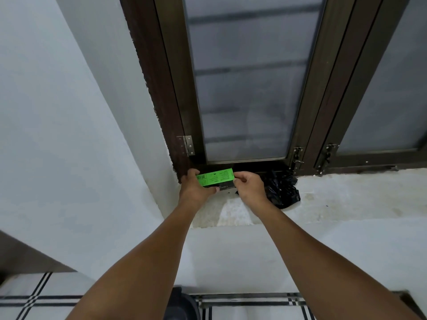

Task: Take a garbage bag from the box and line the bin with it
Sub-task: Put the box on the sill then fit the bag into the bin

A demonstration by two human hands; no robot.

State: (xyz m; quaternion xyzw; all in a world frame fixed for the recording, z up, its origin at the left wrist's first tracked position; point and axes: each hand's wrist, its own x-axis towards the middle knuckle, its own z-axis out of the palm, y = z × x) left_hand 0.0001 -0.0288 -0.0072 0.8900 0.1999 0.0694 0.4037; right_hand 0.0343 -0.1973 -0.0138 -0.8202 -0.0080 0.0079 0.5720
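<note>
Head-camera footage showed both hands raised to a pale stone window sill [346, 192], each grasping one end of a bright green, flat rectangular cardboard box [215, 180]. The left hand [196, 188] wrapped the box's left end, fingers over the top edge and thumb under the lower one; the right hand [249, 185] pinched the right end between thumb and curled fingers. The box lay level between them, its long axis running left to right along the sill, just in front of the dark brown window frame [175, 112] with frosted glass. Judging by this, the right end, under the right hand, was where a bag would likely be drawn out, though no open flap could be made out. A crumpled black plastic bag [282, 188] sat on the sill just beyond the right hand. Far below, between the forearms at the bottom edge, a dark rounded shape, possibly the bin [182, 306], stood on the white tiled floor [254, 308] with black lines.
</note>
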